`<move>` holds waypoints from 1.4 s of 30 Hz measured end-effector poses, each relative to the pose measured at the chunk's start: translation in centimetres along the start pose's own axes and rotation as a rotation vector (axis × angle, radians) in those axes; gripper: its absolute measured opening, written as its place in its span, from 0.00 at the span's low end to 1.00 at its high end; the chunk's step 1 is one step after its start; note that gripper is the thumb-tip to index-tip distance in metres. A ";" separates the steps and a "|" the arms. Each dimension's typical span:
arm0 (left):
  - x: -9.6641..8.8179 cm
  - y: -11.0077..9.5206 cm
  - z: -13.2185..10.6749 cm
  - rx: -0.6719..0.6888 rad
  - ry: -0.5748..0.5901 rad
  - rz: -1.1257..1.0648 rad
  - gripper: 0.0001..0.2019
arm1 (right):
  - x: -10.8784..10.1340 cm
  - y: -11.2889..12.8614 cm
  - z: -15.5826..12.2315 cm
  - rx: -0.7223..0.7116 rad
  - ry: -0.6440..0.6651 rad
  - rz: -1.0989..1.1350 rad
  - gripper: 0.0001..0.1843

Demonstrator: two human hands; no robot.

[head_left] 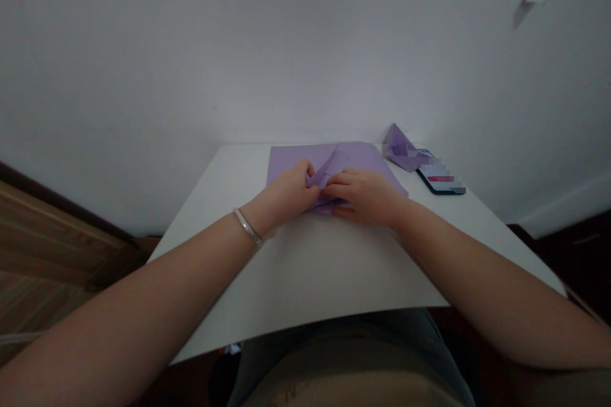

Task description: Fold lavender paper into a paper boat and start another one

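My left hand [293, 192], with a bracelet [247, 226] at its wrist, pinches the raised edge of a folded purple paper [325, 167] between thumb and fingers. Right beside it, my right hand [366, 196] has its fingers closed together on the same paper, gripping its near part. The two sets of fingertips almost meet, and they hide part of the folds. Beneath the hands and behind them, flat purple paper [285, 158] lies on the white table [305, 267]; how many sheets there are I cannot tell.
A folded purple paper shape [400, 151] stands at the back right, overlapping the corner of a phone [442, 181] with a lit screen. A pale wall [286, 44] rises behind the table. To the left is a wooden piece of furniture [52, 248].
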State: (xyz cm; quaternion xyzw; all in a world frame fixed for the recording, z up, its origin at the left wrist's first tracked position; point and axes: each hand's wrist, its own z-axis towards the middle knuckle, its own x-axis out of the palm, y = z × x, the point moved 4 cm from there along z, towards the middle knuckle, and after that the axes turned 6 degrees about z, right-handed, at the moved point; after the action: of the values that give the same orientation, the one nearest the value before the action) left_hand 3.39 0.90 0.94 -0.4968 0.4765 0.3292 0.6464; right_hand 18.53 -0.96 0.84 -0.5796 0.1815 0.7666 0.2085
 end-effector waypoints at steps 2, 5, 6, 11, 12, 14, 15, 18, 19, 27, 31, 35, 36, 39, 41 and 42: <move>0.2 -0.1 -0.1 0.048 0.030 -0.001 0.16 | 0.2 0.2 0.1 -0.019 -0.002 -0.010 0.14; 0.6 -0.2 -0.2 0.101 0.089 0.028 0.19 | 0.4 0.6 0.2 -0.053 0.010 0.028 0.12; 0.7 -0.2 -0.2 0.109 0.108 0.043 0.19 | 0.6 0.6 0.3 -0.047 0.016 0.052 0.11; 0.9 -0.3 -0.1 0.167 0.165 0.068 0.18 | 1.1 0.2 0.4 0.071 -0.018 0.205 0.11; 0.9 -0.4 0.0 0.185 0.175 0.055 0.18 | 1.2 0.1 0.5 0.086 -0.032 0.235 0.11; 0.9 -0.5 0.0 0.205 0.203 0.025 0.19 | 1.4 -0.1 0.5 0.108 -0.054 0.283 0.11; 1.0 -0.5 0.0 0.205 0.221 0.017 0.21 | 1.5 -0.2 0.5 0.121 -0.062 0.298 0.10; 1.1 -0.4 0.1 0.213 0.255 0.010 0.25 | 1.8 -0.5 0.6 0.159 -0.060 0.321 0.09; 1.1 -0.3 0.1 0.225 0.256 0.012 0.26 | 1.9 -0.6 0.7 0.168 -0.055 0.326 0.09; 0.8 -0.6 -0.2 0.213 0.222 0.113 0.21 | 2.2 -0.9 0.9 0.208 -0.073 0.401 0.05; 0.8 -0.5 -0.3 0.168 0.239 0.199 0.20 | 2.5 -1.2 0.8 0.289 -0.070 0.492 0.04; 1.1 -0.2 -0.2 0.161 0.259 0.204 0.20 | 2.5 -1.4 0.7 0.343 -0.064 0.536 0.04; 1.2 -0.2 -0.2 0.159 0.262 0.198 0.20 | 2.5 -1.4 0.7 0.341 -0.061 0.527 0.03; 1.3 -0.2 -0.2 0.163 0.262 0.177 0.19 | 2.4 -1.3 0.8 0.334 -0.055 0.497 0.03; 1.2 -0.3 -0.2 0.173 0.265 0.174 0.19 | 2.4 -1.3 0.8 0.331 -0.058 0.487 0.03; 1.1 -0.4 -0.3 0.174 0.268 0.179 0.18 | 2.5 -1.3 0.8 0.328 -0.059 0.482 0.03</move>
State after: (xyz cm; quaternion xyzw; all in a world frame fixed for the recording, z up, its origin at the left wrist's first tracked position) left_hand 4.09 0.48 0.00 -0.4339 0.6273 0.2740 0.5857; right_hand 17.94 0.83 -1.38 -0.4558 0.4294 0.7709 0.1167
